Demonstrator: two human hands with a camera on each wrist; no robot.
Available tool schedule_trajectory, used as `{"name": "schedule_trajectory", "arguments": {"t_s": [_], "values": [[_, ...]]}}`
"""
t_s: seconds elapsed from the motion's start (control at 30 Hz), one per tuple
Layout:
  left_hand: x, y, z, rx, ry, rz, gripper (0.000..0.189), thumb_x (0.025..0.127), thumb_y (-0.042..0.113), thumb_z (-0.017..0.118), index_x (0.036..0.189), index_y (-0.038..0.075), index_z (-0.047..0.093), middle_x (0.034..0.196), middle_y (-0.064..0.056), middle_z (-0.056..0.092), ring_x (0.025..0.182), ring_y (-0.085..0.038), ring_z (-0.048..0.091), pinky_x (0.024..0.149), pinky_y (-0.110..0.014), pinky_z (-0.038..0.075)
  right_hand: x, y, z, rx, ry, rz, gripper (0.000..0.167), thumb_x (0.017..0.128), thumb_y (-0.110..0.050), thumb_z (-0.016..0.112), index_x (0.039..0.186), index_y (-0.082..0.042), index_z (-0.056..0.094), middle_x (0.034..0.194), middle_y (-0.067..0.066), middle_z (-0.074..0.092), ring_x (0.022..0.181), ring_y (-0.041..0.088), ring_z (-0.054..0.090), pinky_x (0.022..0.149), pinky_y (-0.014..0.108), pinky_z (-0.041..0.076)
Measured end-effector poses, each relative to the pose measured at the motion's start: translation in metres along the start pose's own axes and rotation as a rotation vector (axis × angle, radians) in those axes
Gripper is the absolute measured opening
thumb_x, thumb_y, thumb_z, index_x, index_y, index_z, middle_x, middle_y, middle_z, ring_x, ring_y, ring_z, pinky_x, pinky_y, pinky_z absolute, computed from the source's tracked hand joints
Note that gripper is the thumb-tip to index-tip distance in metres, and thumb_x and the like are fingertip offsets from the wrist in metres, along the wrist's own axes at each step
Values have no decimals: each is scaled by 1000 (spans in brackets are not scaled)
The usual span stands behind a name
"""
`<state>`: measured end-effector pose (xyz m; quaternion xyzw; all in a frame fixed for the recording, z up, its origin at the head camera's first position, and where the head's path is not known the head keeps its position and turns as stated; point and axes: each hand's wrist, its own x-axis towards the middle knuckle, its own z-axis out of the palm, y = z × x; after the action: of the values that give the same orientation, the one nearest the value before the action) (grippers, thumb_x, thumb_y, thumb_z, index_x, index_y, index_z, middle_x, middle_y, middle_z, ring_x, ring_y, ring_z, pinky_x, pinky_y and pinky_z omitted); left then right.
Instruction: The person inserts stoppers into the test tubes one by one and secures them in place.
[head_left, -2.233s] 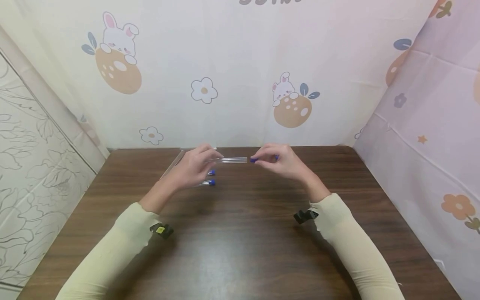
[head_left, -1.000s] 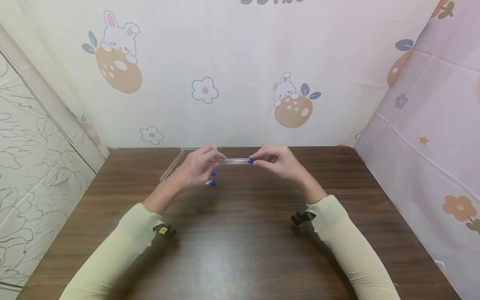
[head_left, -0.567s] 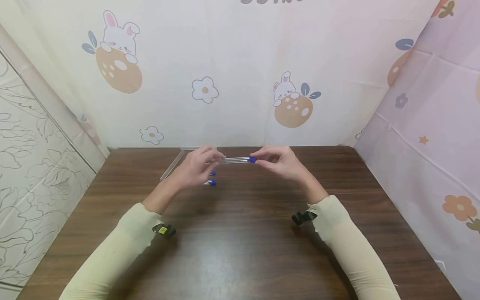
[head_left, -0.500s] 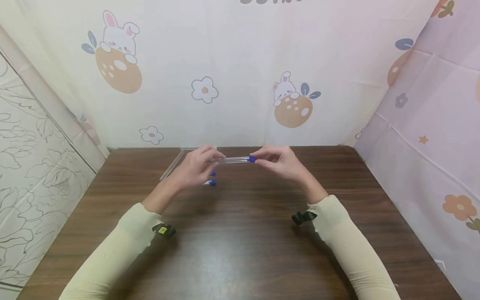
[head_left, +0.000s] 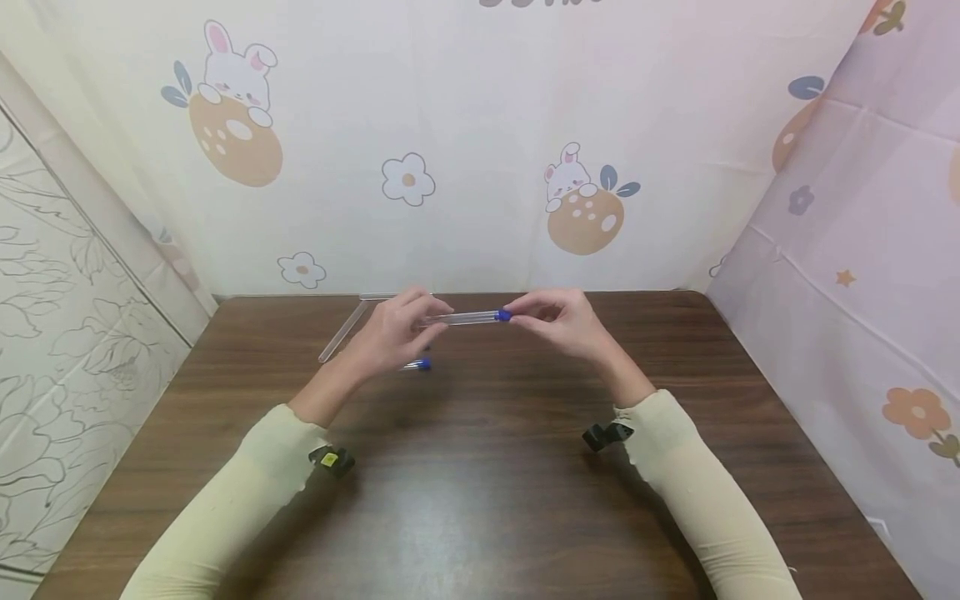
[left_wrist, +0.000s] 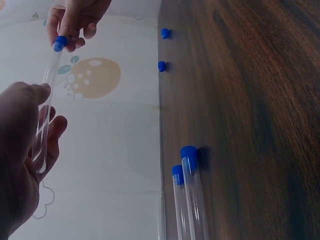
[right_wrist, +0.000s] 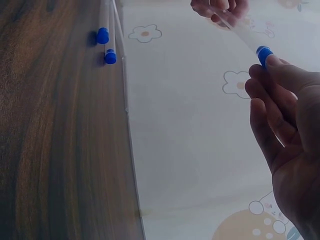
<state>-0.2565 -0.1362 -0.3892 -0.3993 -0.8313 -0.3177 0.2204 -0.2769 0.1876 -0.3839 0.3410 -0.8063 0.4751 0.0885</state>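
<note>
A clear test tube [head_left: 474, 317] hangs sideways above the far part of the table, a blue stopper [head_left: 503, 316] seated in its right end. My left hand [head_left: 397, 332] holds the tube's body between thumb and fingers; the rounded closed end shows beside the palm in the left wrist view. At the other end, my right hand [head_left: 566, 321] pinches the stopper with thumb and fingertips. Below the left hand lie two stoppered tubes, one with its blue cap [left_wrist: 188, 151] nearer the camera, the other cap [left_wrist: 178, 172] just beside it; in the head view the left hand partly covers them.
An uncapped tube [head_left: 343, 331] lies slanted on the wooden table [head_left: 465, 467], and another tube [head_left: 378, 296] lies along the back edge. Two loose blue stoppers [left_wrist: 166, 33] rest near that edge. A printed curtain [head_left: 480, 225] rises directly behind.
Earlier the stopper was apart from the tube's mouth; the right hand has brought it leftward onto the tube. Since then the capped end has tilted slightly upward, both hands keeping their grip.
</note>
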Motion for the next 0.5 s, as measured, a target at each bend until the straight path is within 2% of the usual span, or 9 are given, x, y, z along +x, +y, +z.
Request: {"name": "schedule_trajectory", "arguments": {"t_s": [0.13,0.33,0.5], "values": [[1,-1,0,17,0,15,15,102,3,80,116,2,78,107,-14,80,88,-26,83,73,-39,68,0,0,1,17,-5,-22,23,95,7,84,117,-1,86,107,19,87,85,26,79,76,23,64],[2,-2,-3,17,-17,10,16,102,2,79,117,2,77,107,-13,85,90,-26,85,77,-40,70,2,1,2,44,-10,-41,21,95,8,84,115,0,86,107,21,87,86,13,79,78,24,65],[1,-3,-3,22,-11,32,15,101,-1,79,116,1,77,105,-12,85,89,-27,85,76,-40,70,3,2,4,93,-13,-53,21,92,8,86,112,1,86,104,22,86,86,16,80,78,22,64]]}}
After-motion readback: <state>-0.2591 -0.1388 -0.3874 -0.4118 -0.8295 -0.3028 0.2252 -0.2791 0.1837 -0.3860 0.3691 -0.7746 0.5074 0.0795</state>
